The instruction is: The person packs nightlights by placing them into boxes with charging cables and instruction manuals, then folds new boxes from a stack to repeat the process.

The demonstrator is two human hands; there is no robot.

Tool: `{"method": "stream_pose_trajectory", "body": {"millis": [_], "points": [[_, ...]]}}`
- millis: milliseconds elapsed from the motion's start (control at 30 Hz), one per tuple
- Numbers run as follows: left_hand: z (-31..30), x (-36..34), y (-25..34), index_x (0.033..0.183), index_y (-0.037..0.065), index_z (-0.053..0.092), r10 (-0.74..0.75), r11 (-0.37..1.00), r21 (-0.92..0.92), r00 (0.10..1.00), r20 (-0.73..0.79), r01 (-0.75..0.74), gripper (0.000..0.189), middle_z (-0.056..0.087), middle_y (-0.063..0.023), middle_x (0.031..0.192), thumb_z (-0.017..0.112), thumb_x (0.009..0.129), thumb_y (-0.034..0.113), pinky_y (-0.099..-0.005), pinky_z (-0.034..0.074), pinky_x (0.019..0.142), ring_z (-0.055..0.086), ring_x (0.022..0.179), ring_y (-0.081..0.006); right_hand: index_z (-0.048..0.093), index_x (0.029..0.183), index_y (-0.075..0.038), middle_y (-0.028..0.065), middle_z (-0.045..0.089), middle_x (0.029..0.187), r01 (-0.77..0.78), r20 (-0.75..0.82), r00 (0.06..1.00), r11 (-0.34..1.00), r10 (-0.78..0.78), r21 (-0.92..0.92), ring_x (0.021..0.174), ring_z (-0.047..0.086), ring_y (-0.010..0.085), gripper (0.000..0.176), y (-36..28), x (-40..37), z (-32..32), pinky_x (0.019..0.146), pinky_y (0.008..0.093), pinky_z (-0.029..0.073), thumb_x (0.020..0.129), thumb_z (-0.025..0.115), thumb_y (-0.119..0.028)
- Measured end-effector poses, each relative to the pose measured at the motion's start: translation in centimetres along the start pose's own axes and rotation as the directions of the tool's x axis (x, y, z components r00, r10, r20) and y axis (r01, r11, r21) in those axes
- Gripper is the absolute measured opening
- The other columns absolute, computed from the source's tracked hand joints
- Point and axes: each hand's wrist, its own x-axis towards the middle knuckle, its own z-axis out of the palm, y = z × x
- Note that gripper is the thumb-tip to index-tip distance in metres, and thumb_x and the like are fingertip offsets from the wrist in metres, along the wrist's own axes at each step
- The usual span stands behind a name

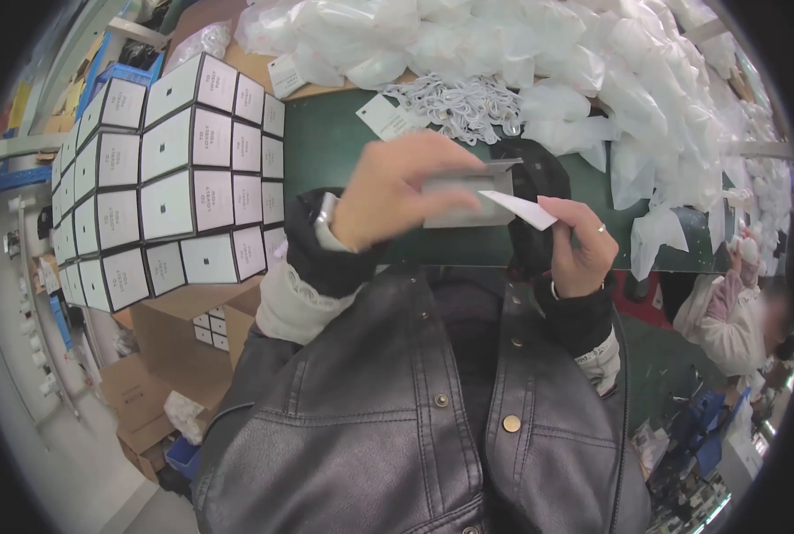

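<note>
Grey box gripped by left hand; right hand pinches white slip; print unreadable.

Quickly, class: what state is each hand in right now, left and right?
Left hand: closed on a small grey cardboard box with its flap open.
Right hand: pinching a white paper slip, its tip at the box.

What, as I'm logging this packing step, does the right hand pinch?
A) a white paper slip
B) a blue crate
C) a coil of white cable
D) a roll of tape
A: the right hand pinches a white paper slip, its tip at the open end of the small grey box that the left hand holds.
</note>
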Motion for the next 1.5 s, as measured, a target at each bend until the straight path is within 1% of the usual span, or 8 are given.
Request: {"method": "stream_pose_trajectory", "body": {"millis": [200,467,900,1067,1200,1300,1400,1500], "points": [[3.6,-1.0,3.8,0.081,0.012,0.064,0.336,0.916,0.198,0.937,0.094,-0.349,0.007,0.064,-0.0001,0.076,0.058,0.084,0.011,-0.0260,0.048,0.056,0.061,0.067,-0.0164,0.065,0.083,-0.001,0.0088,0.067,0.080,0.163,0.036,0.986,0.985,-0.161,-0.063,0.071,0.063,0.0196,0.006,-0.6,0.7,-1.2,0.068,0.0266,0.052,0.079,0.062,0.003],[4.3,-2.4,6.3,0.069,0.008,0.065,-0.348,0.919,-0.267,0.915,-0.203,0.290,0.009,0.061,0.0014,0.063,0.070,0.076,0.013,-0.0183,0.041,0.057,0.049,0.056,-0.0052,0.061,0.091,-0.003,0.0088,0.065,0.083,-0.429,0.123,0.903,0.840,0.412,0.332,0.073,0.061,0.0121,0.030,-0.7,0.5,-2.9,0.064,0.0204,0.053,0.066,0.077,-0.005],[3.0,-3.0,6.1,0.068,0.009,0.065,-0.311,0.924,-0.239,0.950,-0.017,0.298,0.010,0.053,0.0037,0.059,0.066,0.077,0.013,-0.0186,0.034,0.056,0.041,0.057,-0.0044,0.046,0.118,0.002,0.0085,0.063,0.094,-0.589,0.368,0.805,0.559,0.465,0.583,0.086,0.060,0.0135,0.045,1.9,1.0,-4.1,0.073,0.0254,0.052,0.079,0.067,-0.009],[-0.5,-4.3,-1.0,0.072,0.006,0.061,-0.604,0.763,-0.207,0.559,-0.569,0.613,0.013,0.062,-0.0044,0.072,0.063,0.080,0.016,-0.0235,0.043,0.068,0.054,0.069,-0.0117,0.056,0.103,0.001,0.0144,0.059,0.112,-0.633,0.222,0.753,0.589,0.620,0.502,0.089,0.061,0.0181,0.029,4.0,1.7,-4.9,0.062,0.0218,0.054,0.081,0.066,-0.015],[-2.0,-6.4,-10.5,0.076,0.006,0.061,-0.756,0.557,-0.293,0.328,-0.566,0.777,0.017,0.058,-0.0042,0.072,0.062,0.083,0.022,-0.0260,0.038,0.058,0.044,0.062,-0.0146,0.059,0.083,-0.002,0.0147,0.061,0.107,-0.706,0.226,0.697,0.596,0.681,0.383,0.068,0.061,0.0151,0.017,5.0,0.8,-4.7,0.054,0.0178,0.051,0.083,0.065,-0.018],[-1.7,-5.4,-15.1,0.077,0.006,0.061,-0.810,0.520,-0.354,0.317,-0.494,0.778,0.020,0.052,-0.0019,0.069,0.063,0.081,0.026,-0.0267,0.038,0.056,0.041,0.058,-0.0151,0.060,0.082,-0.001,0.0108,0.063,0.091,-0.737,0.298,0.676,0.622,0.674,0.266,0.057,0.051,0.0084,0.017,5.8,-0.5,-3.8,0.050,0.0159,0.043,0.086,0.058,-0.017],[-1.9,-2.9,-13.6,0.119,0.005,0.039,-0.846,0.452,-0.305,0.294,-0.444,0.838,0.057,0.043,-0.0122,0.117,0.062,0.079,0.039,-0.0325,0.037,0.088,0.044,0.103,-0.0252,0.052,0.071,-0.007,0.0016,0.050,0.062,-0.790,0.371,0.612,0.561,0.699,0.246,0.050,0.039,0.0051,0.022,5.0,-0.7,-2.9,0.047,0.0161,0.031,0.088,0.053,-0.020],[-0.2,-0.1,-7.1,0.109,0.005,0.055,-0.764,0.644,-0.296,0.575,-0.292,0.705,0.043,0.057,-0.0053,0.097,0.057,0.084,0.040,-0.0222,0.031,0.059,0.033,0.064,-0.0104,0.038,0.057,-0.011,-0.0014,0.034,0.048,-0.865,0.457,0.501,0.414,0.735,0.282,0.046,0.029,0.0071,0.037,4.4,-0.6,-3.1,0.047,0.0195,0.024,0.091,0.047,-0.023]]}}
